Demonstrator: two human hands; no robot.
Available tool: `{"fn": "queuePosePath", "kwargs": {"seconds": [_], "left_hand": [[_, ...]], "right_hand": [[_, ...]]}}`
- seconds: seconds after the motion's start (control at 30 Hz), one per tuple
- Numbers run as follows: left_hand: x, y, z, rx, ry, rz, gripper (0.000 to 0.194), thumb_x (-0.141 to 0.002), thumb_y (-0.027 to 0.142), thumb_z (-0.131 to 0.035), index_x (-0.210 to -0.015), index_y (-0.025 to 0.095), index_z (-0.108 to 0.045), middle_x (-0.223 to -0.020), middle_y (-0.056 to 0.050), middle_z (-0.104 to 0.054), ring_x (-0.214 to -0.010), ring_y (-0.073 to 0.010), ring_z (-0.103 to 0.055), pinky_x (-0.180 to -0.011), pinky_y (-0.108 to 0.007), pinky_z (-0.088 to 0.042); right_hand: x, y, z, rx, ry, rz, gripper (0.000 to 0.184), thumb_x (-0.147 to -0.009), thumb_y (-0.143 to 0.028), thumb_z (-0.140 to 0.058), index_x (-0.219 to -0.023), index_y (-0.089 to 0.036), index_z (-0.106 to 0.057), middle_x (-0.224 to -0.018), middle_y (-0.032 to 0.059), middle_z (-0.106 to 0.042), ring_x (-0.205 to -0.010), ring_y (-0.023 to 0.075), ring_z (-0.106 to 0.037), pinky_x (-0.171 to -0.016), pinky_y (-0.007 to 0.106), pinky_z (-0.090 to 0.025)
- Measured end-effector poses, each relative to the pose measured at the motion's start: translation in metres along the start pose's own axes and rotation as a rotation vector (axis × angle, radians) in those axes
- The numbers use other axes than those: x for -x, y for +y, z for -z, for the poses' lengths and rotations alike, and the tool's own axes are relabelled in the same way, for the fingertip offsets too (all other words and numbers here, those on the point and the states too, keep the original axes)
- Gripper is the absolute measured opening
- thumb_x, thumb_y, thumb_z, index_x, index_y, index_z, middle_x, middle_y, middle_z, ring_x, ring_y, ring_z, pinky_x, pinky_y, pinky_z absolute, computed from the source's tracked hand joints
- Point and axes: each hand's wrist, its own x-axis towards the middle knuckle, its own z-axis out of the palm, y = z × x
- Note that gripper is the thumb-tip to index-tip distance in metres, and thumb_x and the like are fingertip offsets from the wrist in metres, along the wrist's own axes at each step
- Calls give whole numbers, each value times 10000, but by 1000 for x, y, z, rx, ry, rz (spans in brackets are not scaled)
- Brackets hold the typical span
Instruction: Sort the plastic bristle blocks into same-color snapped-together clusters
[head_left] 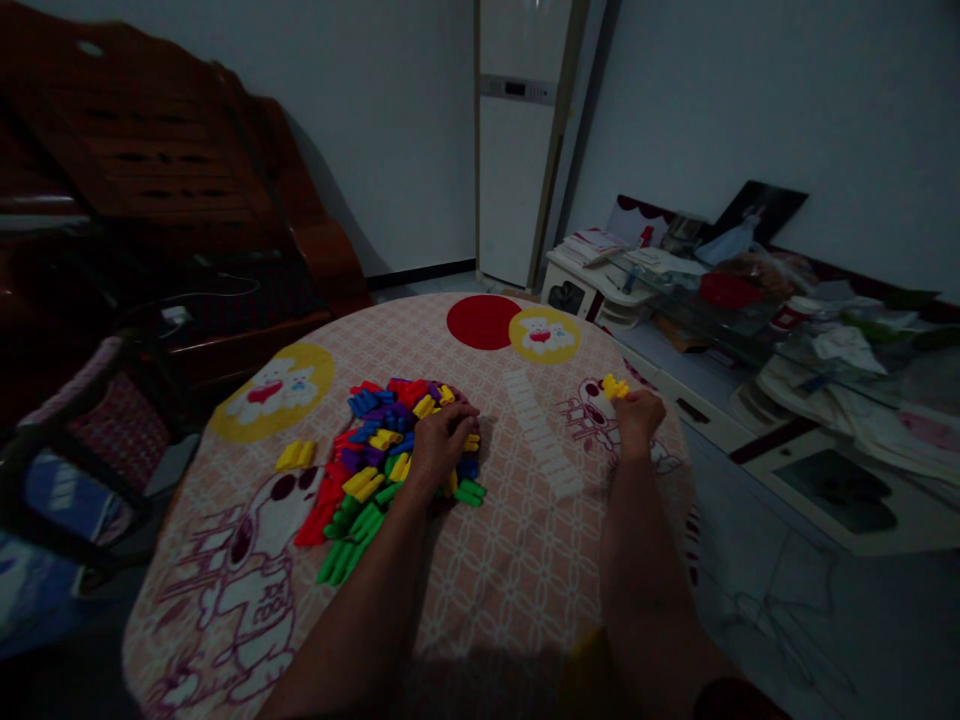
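A mixed pile of plastic building blocks (365,484) in red, blue, purple, green and yellow lies on the patterned tablecloth (517,560). My left hand (442,440) rests at the pile's right side, its fingers curled down among the blocks; what they grip, if anything, is hidden. Farther right, my right hand (639,416) is closed on a yellow building block (615,386), which sticks out above the fingers over the cloth. One yellow block (295,456) lies apart, left of the pile. Close to my left wrist is a green block (470,492) at the pile's edge.
Beyond the table's right edge stands a low cabinet (720,400) cluttered with papers, bags and a red bowl (727,290). A wooden bench (165,170) is at the back left, with a chair (105,430) nearer. A tall white air conditioner (516,180) stands in the corner.
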Motion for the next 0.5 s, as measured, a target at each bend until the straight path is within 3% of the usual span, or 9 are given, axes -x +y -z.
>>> {"fn": "queuePosePath", "kwargs": {"seconds": [0.1,0.17,0.3,0.4,0.5], "left_hand": [[0,5,6,-33,44,-4,254,-872,295,-554,-993,183,-747,-959,-55,-784,-862,-204,-727,-826,-320,-573],[-3,6,15,-100,139,-20,248,-879,289,-555,-1001,189,-747,-1000,-55,-781,-904,-210,-720,-871,-331,-563],[-14,2,37,-256,326,16,276,-901,242,-520,-1066,166,-727,-1062,-86,-765,-969,-226,-707,-925,-352,-544],[-20,-5,42,-407,288,70,323,-894,190,-506,-1132,131,-716,-1125,-127,-747,-1039,-256,-694,-960,-377,-530],[-21,-10,37,-565,131,119,342,-874,168,-524,-1150,170,-726,-1160,-120,-734,-1115,-289,-667,-987,-412,-520]], "right_hand": [[0,1,3,32,-52,30,203,-726,-196,-656,-864,-92,-763,-921,207,-755,-891,301,-693,-803,356,-481],[0,2,7,52,-57,45,221,-747,-159,-602,-873,-83,-767,-931,217,-752,-906,307,-692,-810,362,-474],[3,-1,16,-2,96,6,277,-780,-136,-500,-869,-100,-760,-896,208,-743,-847,292,-684,-772,364,-464],[5,-12,19,-130,241,15,277,-775,-151,-476,-855,-136,-741,-876,173,-741,-814,267,-668,-761,350,-469],[7,-30,15,-287,268,87,243,-707,-151,-495,-811,-156,-714,-840,128,-737,-793,246,-657,-769,337,-485]]}}
